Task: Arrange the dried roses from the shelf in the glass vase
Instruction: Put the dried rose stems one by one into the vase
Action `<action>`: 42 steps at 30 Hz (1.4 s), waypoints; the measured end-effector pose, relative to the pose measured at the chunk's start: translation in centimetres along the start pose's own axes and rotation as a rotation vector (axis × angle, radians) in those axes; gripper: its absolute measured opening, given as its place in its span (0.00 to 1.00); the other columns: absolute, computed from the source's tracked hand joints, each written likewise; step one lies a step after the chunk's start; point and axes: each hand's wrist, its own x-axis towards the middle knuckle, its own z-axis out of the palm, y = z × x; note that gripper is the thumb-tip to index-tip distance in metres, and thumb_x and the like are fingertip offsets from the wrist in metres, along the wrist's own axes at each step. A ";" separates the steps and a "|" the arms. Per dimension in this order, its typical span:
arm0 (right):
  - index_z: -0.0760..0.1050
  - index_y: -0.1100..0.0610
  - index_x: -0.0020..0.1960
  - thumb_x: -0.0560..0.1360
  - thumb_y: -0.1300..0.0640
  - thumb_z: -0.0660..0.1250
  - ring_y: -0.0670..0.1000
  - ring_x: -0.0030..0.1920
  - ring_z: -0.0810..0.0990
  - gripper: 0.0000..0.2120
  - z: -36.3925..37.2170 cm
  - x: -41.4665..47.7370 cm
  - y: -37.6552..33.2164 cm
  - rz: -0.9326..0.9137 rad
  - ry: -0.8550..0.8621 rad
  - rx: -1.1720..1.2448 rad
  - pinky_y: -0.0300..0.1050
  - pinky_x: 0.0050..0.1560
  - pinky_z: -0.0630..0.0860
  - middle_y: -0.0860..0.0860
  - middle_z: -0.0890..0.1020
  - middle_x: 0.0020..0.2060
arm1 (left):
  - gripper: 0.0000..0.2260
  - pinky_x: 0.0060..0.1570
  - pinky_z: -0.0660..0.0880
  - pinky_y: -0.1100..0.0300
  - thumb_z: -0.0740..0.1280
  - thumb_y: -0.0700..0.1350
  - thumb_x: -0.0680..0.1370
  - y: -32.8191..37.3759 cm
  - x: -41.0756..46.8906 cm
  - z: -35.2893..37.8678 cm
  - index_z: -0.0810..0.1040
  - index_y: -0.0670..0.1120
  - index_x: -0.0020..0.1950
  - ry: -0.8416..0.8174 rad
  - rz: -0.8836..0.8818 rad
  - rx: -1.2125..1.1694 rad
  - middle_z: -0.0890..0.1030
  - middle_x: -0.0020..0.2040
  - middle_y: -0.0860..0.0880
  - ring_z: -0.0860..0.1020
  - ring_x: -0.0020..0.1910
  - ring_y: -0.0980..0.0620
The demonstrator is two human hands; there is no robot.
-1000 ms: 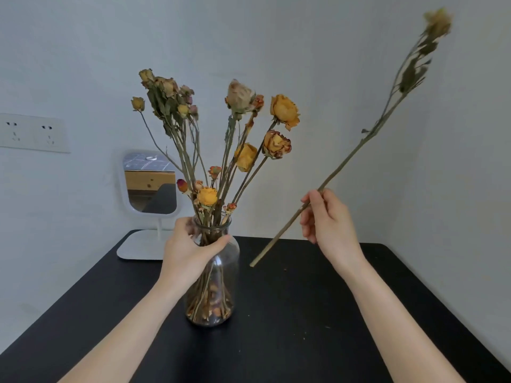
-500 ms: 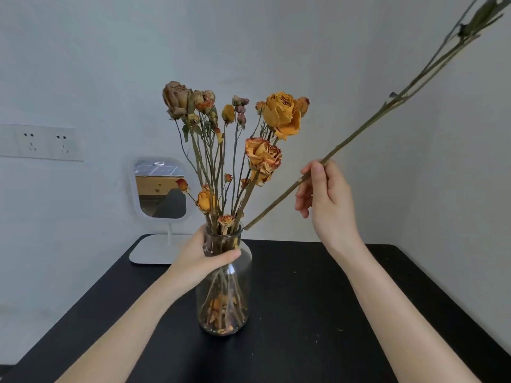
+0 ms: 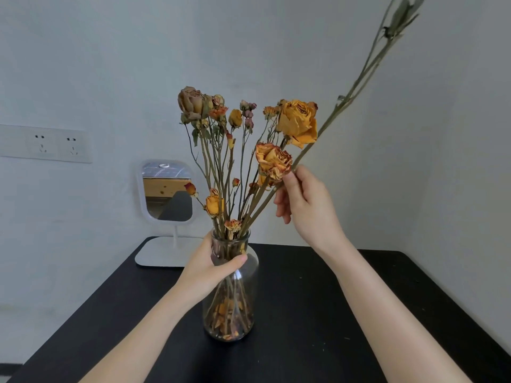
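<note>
A clear glass vase [image 3: 243, 308] stands on the black table [image 3: 318, 313], filled with several dried roses [image 3: 297, 123] in orange, yellow and brown. My left hand [image 3: 213, 268] wraps around the vase's neck. My right hand [image 3: 304, 205] pinches a long dried rose stem [image 3: 356, 89] that slants up to the right. Its lower end runs down among the other stems into the vase mouth. Its flower head is cut off by the frame's top edge.
A small white standing mirror [image 3: 167, 192] sits on its flat base at the table's back left, close behind the vase. A white socket strip [image 3: 45, 143] is on the left wall. The room corner lies close on the right.
My right hand has carried the long stem left and up, and its lower end has gone from beside the vase into the vase mouth. My left hand stays on the neck.
</note>
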 end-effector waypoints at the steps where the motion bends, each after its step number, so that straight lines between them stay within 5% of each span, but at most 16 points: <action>1: 0.69 0.53 0.43 0.81 0.57 0.52 0.45 0.27 0.74 0.10 0.1 0.2 -0.1 -0.006 0.001 -0.019 0.35 0.25 0.70 0.50 0.75 0.31 | 0.24 0.48 0.65 0.75 0.72 0.53 0.69 0.0 0.0 0.0 0.64 0.65 0.59 0.000 -0.004 -0.002 0.72 0.54 0.68 0.70 0.53 0.70; 18: 0.76 0.61 0.45 0.80 0.61 0.57 0.44 0.26 0.78 0.11 -0.3 2.0 -0.9 0.035 -0.241 -0.183 0.37 0.28 0.76 0.48 0.79 0.30 | 0.20 0.53 0.66 0.70 0.72 0.53 0.69 -0.2 0.1 0.0 0.65 0.66 0.54 -0.003 -0.015 0.013 0.73 0.54 0.67 0.72 0.52 0.67; 27: 0.77 0.51 0.37 0.78 0.56 0.63 0.45 0.23 0.78 0.11 0.4 2.3 -1.2 0.123 -0.235 -0.127 0.36 0.27 0.75 0.49 0.80 0.27 | 0.26 0.58 0.66 0.63 0.71 0.53 0.70 0.0 0.0 0.1 0.63 0.61 0.63 0.007 -0.033 0.014 0.73 0.58 0.61 0.71 0.57 0.61; 32: 0.77 0.57 0.39 0.78 0.59 0.61 0.45 0.26 0.79 0.12 -0.1 1.4 -0.6 0.088 -0.222 -0.072 0.35 0.29 0.76 0.48 0.81 0.30 | 0.20 0.56 0.70 0.64 0.72 0.50 0.70 0.3 0.5 -0.6 0.68 0.61 0.57 -0.064 -0.066 0.026 0.76 0.55 0.60 0.73 0.56 0.59; 36: 0.76 0.54 0.38 0.78 0.57 0.61 0.46 0.26 0.78 0.11 0.2 0.7 -0.6 0.038 -0.138 -0.001 0.34 0.28 0.75 0.47 0.80 0.30 | 0.20 0.66 0.67 0.51 0.73 0.49 0.69 0.7 1.3 -0.9 0.72 0.52 0.59 -0.017 -0.048 0.179 0.72 0.60 0.48 0.70 0.62 0.50; 42: 0.77 0.55 0.42 0.77 0.55 0.62 0.47 0.27 0.78 0.09 0.6 0.2 -0.7 -0.054 -0.011 -0.076 0.33 0.29 0.75 0.46 0.79 0.29 | 0.33 0.49 0.66 0.70 0.77 0.53 0.63 1.0 0.9 -0.3 0.67 0.53 0.63 0.178 0.005 0.103 0.73 0.55 0.58 0.71 0.54 0.59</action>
